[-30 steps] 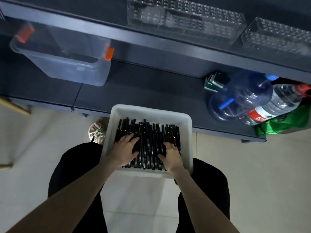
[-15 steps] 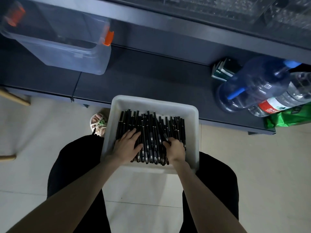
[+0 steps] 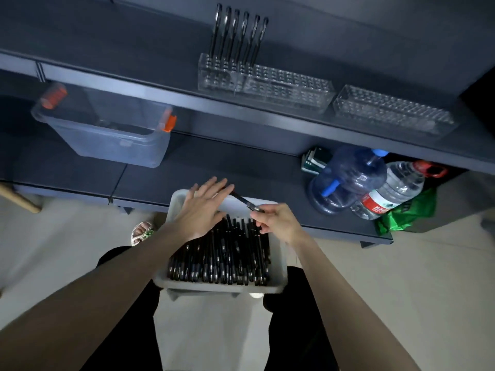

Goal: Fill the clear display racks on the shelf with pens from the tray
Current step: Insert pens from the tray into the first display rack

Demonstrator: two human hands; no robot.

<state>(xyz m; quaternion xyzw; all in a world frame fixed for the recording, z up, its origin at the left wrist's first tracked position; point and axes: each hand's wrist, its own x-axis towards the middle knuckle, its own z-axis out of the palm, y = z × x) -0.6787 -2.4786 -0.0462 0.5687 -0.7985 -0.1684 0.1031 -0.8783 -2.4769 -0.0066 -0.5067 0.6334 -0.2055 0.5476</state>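
Pens lie packed in the white tray on the person's lap. The right hand pinches one pen above the tray's far end, and the left hand is spread flat beside it. On the shelf, the left rack holds six upright pens at its left end. The right rack stands just right of it.

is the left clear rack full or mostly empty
Mostly empty. The left clear rack holds only one short row of upright pens at its left end; its other holes look bare.
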